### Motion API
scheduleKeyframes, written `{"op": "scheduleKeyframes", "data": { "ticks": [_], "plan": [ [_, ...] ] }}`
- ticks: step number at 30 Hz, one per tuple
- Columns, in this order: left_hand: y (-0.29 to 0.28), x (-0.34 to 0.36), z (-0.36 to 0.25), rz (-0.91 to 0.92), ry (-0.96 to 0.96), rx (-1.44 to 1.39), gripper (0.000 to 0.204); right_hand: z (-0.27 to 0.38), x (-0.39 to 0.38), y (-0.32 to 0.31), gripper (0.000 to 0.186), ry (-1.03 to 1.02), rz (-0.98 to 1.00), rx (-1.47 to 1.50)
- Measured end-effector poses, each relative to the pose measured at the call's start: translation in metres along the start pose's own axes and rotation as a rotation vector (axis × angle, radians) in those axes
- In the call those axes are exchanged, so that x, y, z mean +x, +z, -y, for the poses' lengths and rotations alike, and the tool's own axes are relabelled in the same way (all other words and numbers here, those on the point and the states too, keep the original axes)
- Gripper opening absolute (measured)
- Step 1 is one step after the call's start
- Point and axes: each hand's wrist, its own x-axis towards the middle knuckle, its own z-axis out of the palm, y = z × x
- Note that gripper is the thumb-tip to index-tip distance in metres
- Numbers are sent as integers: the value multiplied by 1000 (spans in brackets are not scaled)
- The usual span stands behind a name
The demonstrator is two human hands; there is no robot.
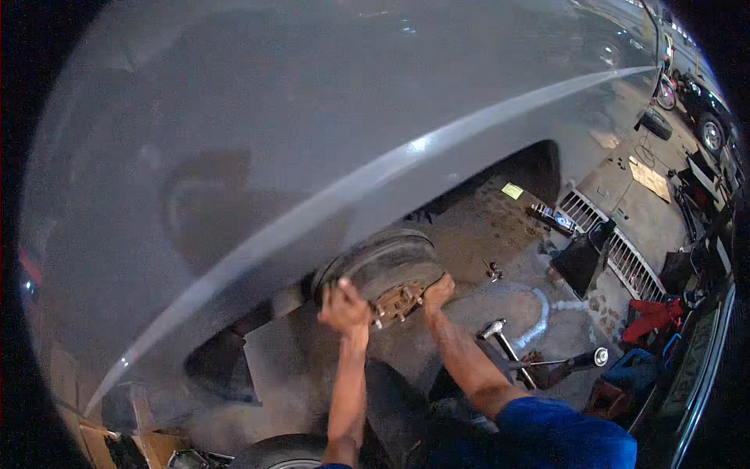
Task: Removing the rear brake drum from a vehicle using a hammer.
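Observation:
In the head view a dark round brake drum [383, 262] with a rusty hub face and several protruding wheel studs sits under the wheel arch of a grey car body [312, 133]. My left hand [344, 306] is at the drum's left edge, fingers bent against its rim. On the opposite side my right hand [439, 292] curls around the right edge, close to the studs. The fingertips of both hands are partly hidden. Right of my right forearm lies a hammer-like tool [494, 328] with a metal head, and a dark long-handled tool [578, 360] crosses it.
A tire [281, 453] lies at the lower left. Small metal parts [494, 271] are on the stained floor to the right. Beyond them are a car grille [637, 264], a can [556, 219] and a red cloth-like item [652, 319]. A parked dark vehicle [703, 117] stands far right.

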Motion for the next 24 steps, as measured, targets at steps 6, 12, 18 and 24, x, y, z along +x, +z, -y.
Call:
{"op": "scheduleKeyframes", "data": {
  "ticks": [6, 12, 18, 24],
  "plan": [
    [-43, 14, 61, 211, 165, 234, 46, 94, -40, -38, 45, 274, 960, -388],
    [-31, -60, -1, 357, 28, 114, 71, -134, -61, -200, 21, -462, 900, -541],
    [-170, -115, 102, 1131, -255, 442, 88, 20, 4, -402, 57, 123, 1455, -1084],
    [-198, -40, 38, 2010, -14, 440, 79, 133, 58, -524, 55, 562, 1379, -878]
  ]
}}
